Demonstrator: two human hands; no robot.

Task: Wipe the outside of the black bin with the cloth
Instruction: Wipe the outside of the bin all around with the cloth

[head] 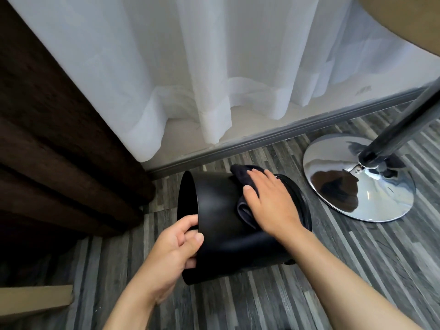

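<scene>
The black bin (219, 210) lies tipped on its side above the striped grey floor, its open mouth facing left. My left hand (177, 244) grips the rim of that mouth, thumb outside and fingers inside. A dark cloth (242, 177) is pressed flat against the bin's upper outside wall, near its base end, under my right hand (271, 201). Folds of the cloth stick out beyond my fingertips and below my thumb. The far side of the bin is hidden.
A chrome round table base (357, 182) with its dark pole (402, 129) stands just right of the bin. White sheer curtain (214, 67) and grey skirting (273, 136) run behind. A dark brown curtain (59, 139) hangs at left; a cardboard edge (35, 298) sits lower left.
</scene>
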